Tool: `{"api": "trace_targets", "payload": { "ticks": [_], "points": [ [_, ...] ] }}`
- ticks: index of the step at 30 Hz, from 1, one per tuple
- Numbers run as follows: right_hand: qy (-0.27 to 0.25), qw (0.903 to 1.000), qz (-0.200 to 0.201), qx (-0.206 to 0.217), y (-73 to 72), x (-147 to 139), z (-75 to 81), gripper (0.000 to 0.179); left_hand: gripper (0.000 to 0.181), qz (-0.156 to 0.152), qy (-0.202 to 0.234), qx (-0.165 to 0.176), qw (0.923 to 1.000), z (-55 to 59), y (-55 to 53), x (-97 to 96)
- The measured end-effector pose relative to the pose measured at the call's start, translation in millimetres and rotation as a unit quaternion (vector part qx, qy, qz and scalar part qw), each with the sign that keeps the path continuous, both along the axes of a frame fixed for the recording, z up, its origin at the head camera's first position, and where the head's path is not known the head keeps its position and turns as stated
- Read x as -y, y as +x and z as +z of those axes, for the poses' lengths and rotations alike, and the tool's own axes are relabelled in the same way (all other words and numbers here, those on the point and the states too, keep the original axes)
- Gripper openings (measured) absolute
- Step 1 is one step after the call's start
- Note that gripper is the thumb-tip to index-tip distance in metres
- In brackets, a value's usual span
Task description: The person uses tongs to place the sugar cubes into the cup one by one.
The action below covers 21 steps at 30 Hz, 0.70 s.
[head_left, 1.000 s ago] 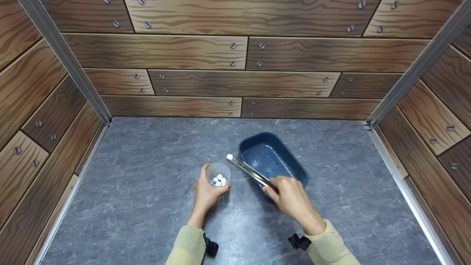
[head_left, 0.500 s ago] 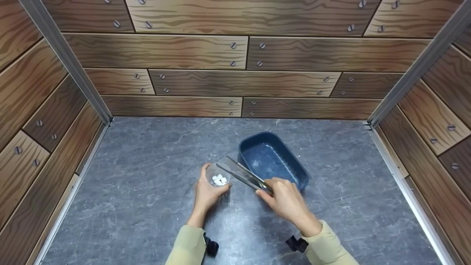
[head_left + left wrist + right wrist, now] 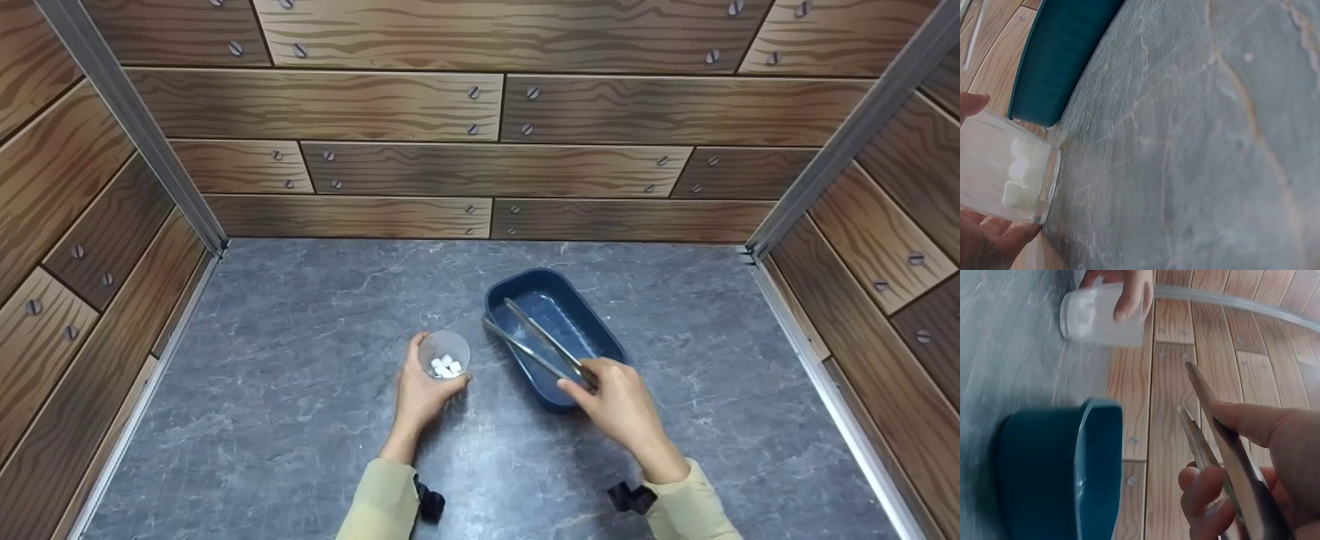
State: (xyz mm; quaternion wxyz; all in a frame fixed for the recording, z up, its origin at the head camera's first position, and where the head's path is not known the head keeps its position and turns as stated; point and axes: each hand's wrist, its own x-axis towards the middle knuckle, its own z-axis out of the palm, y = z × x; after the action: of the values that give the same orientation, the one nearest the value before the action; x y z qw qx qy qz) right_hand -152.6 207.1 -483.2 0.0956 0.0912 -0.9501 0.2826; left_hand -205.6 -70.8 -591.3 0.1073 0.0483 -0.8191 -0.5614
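My left hand [image 3: 421, 394] grips a clear cup [image 3: 444, 345] from the side, fingers and thumb round its wall. Several small white cubes [image 3: 446, 367], marshmallow-like, lie at its bottom. In the left wrist view the cup [image 3: 988, 163] stands upright on the floor surface. My right hand [image 3: 619, 409] holds metal tongs [image 3: 546, 337] near their back end. Their arms are spread, with nothing between the serrated tips [image 3: 1189, 367]. The tongs are above the dark blue rectangular tub [image 3: 551, 276], whose inside shows no cubes in the head view.
Grey marbled surface [image 3: 300, 337] lies under everything. Wood-patterned panels [image 3: 405, 169] form walls at the back and both sides, with metal edge strips [image 3: 817, 390] along them. The tub stands just right of the cup, a narrow gap between them.
One second ago the tongs pinched a white cube between cup and tub. They then spread over the cup without it, and now have moved right above the tub. My left hand stays put.
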Motion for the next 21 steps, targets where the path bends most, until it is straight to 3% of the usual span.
{"api": "trace_targets", "payload": {
  "ticks": [15, 21],
  "points": [
    [-0.003, 0.9966, -0.082, 0.003, -10.3, -70, -14.0, 0.033, 0.099, -0.002, 0.003, 0.000, 1.0000, 0.0, 0.1, -0.4],
    [0.009, 0.9921, -0.121, 0.034, -10.5, -96, -21.2, 0.035, 0.098, -0.003, 0.006, 0.001, 1.0000, 0.3, 0.7, 0.0]
  ]
}}
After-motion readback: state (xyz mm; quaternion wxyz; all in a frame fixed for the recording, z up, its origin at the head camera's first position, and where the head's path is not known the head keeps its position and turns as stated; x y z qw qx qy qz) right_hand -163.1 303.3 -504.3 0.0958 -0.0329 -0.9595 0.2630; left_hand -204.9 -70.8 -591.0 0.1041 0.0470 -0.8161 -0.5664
